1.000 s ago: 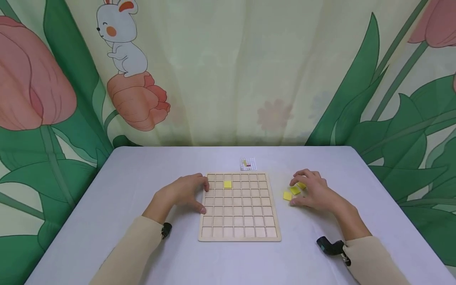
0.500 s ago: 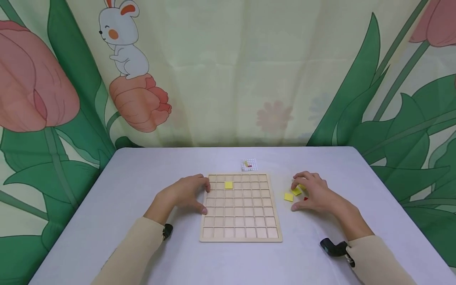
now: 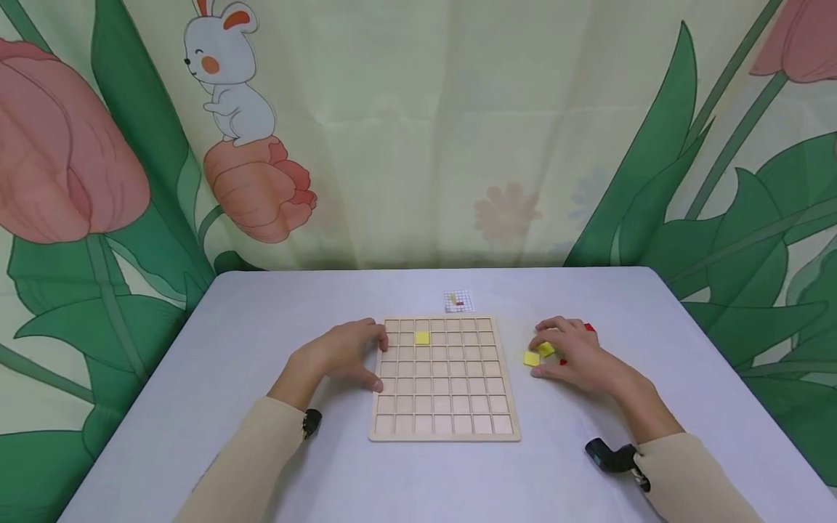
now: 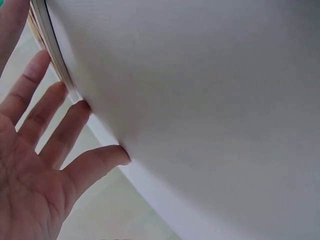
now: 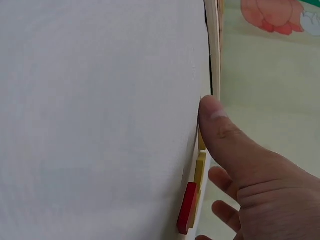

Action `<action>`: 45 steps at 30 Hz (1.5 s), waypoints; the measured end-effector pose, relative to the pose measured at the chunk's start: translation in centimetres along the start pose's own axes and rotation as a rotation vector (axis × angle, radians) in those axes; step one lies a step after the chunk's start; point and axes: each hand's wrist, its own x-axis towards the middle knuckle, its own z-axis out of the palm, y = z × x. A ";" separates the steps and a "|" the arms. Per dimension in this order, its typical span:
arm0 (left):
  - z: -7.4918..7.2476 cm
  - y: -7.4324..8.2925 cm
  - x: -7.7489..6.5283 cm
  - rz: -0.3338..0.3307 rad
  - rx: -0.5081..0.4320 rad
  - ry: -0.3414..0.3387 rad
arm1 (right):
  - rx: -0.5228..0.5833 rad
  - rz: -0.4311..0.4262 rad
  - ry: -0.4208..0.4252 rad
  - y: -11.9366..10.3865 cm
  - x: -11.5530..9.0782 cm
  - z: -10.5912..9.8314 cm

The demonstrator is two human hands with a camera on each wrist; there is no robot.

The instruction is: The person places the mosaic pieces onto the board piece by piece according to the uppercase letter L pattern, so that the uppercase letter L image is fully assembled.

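In the head view a wooden grid board (image 3: pixel 445 428) lies on the white table, with one yellow square tile (image 3: pixel 422 338) in its upper rows. My left hand (image 3: pixel 340 354) rests at the board's left edge, thumb and fingers spread; the left wrist view shows the fingertips (image 4: pixel 82 106) down along that side. Right of the board, my right hand (image 3: pixel 575 350) arches over loose tiles, thumb and fingertips apart. A yellow tile (image 3: pixel 532 359) and another yellow tile (image 3: pixel 546 349) show in its gap. A red tile (image 5: pixel 187 208) stands out near the thumb in the right wrist view; the palm hides others.
Behind the board lies a small printed grid card (image 3: pixel 458 301) with coloured squares. Another red piece (image 3: pixel 590 327) shows beyond the right hand's knuckles. A black wrist camera (image 3: pixel 611 456) sits at the right cuff. A patterned curtain (image 3: pixel 392 145) hangs behind the table's far edge.
My right hand has shifted slightly over the tiles; a red piece now shows behind its knuckles, and the rear yellow tile is covered. My left hand stays at the board.
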 end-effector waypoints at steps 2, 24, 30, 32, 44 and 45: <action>0.0 -0.2 -0.1 -0.003 0.011 -0.006 | 0.003 -0.002 -0.006 -0.3 0.4 0.2; -0.5 0.2 0.7 0.008 0.010 -0.024 | 0.208 -0.046 0.100 -2.2 2.2 -0.4; -0.4 0.1 0.6 0.011 0.009 -0.023 | 0.257 -0.069 0.115 -3.1 2.9 0.2; -0.5 0.2 0.6 0.012 0.008 -0.023 | 0.270 -0.070 0.121 -3.4 3.0 0.1; -0.4 0.1 0.6 0.003 0.001 -0.023 | 0.305 -0.119 0.124 -5.7 4.6 0.5; -0.4 0.1 0.6 0.003 0.001 -0.023 | 0.307 -0.120 0.121 -5.8 4.8 0.6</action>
